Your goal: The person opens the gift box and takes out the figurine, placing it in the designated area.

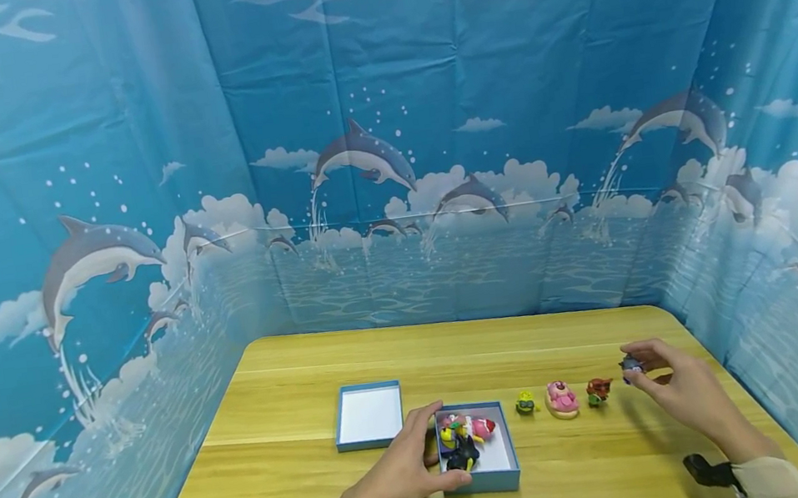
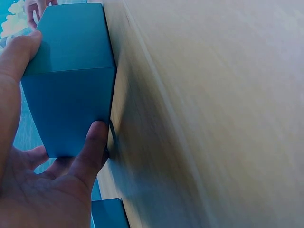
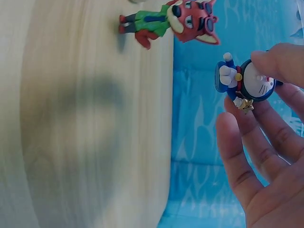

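My left hand (image 1: 398, 469) grips the blue open box (image 1: 496, 480) at its left side, the thumb along the front wall. In the left wrist view its fingers wrap a corner of the box (image 2: 69, 107). Several small figurines (image 1: 466, 442) lie heaped in the box, one black, one pink. My right hand (image 1: 694, 395) pinches a blue-and-white cat figurine (image 3: 254, 83) by its head, thumb against fingers, above the table at the right. Nearest to it stands a fox figurine (image 3: 161, 21) in a green shirt.
A pink bear-like figurine (image 1: 561, 398) with a round base and a small yellow-green figurine (image 1: 524, 402) stand in a row between box and fox. Left of the box lies a shallow blue lid (image 1: 369, 414), white inside. Dolphin-print curtains (image 1: 403, 282) surround the wooden table (image 1: 264, 485).
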Available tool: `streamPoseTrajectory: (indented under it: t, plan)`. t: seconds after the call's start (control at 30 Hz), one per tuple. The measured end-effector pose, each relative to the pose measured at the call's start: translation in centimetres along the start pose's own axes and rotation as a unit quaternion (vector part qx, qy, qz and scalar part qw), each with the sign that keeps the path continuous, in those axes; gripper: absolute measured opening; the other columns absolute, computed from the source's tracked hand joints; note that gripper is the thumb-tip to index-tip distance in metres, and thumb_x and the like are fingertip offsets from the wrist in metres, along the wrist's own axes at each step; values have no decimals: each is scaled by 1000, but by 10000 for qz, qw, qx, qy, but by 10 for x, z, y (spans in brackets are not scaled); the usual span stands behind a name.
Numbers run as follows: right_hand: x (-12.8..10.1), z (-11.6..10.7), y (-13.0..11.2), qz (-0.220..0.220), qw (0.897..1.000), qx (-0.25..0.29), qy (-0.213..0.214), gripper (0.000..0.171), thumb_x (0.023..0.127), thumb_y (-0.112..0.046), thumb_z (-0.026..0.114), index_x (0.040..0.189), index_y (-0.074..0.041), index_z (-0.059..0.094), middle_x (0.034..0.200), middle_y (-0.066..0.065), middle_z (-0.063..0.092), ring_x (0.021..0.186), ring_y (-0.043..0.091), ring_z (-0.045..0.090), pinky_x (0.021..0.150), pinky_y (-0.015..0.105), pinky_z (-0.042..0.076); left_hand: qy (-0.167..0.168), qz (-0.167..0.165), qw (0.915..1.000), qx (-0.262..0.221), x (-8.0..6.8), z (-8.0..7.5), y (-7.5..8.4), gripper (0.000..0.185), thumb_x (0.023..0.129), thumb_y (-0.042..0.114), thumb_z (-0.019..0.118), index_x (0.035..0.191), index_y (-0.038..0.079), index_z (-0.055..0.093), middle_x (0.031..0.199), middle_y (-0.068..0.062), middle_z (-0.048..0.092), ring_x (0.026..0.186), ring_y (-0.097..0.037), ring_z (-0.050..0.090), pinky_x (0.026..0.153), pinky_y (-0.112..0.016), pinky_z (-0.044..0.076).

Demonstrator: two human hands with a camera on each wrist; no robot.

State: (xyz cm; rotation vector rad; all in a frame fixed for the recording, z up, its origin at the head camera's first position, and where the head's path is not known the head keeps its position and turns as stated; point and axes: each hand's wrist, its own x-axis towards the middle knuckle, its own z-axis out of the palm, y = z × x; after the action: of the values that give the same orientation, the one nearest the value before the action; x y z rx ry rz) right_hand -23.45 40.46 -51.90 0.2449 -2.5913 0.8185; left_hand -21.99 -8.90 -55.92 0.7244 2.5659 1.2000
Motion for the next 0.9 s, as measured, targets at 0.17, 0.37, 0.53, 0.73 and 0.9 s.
streamPoseTrajectory:
  t: [0.17,0.37,0.53,0.73,0.9]
  plan:
    - [-2,2,8,69,10000,-19,-62,39,106,-12,89,141,-5,76,119,17,85,97,-14,66,72,19,62,-10,23,10000,-47,0,0,1,116,98,66,89,186,23,26,184,-8,39,154,-30,62,128,-57,55]
    - [-4,5,14,173,9997,-15,-177,39,105,-12,89,140,-3,75,121,19,85,98,-7,72,72,21,64,0,30,10000,-55,-1,0,2,116,98,67,89,186,23,27,184,-9,39,155,-32,62,128,-61,54]
    - [-6,9,19,163,9997,56,-193,39,104,-10,90,139,-1,75,120,19,85,97,-7,71,73,22,66,4,5,10000,-45,-2,-1,2,116,98,67,90,186,23,27,183,-8,40,153,-31,63,128,-60,55]
    - [-7,15,26,287,9990,12,-345,40,104,-11,90,138,-1,74,121,20,85,96,4,78,76,25,67,3,-5,10000,-51,-1,-1,3,116,98,66,90,186,24,27,183,-8,39,151,-29,64,127,-57,56]
    - [-8,18,27,382,9980,-16,-509,39,105,-14,89,138,-1,74,123,20,84,99,31,83,77,26,65,0,25,10000,1,-2,-1,3,117,97,68,90,186,24,27,182,-8,41,150,-28,65,127,-57,56]
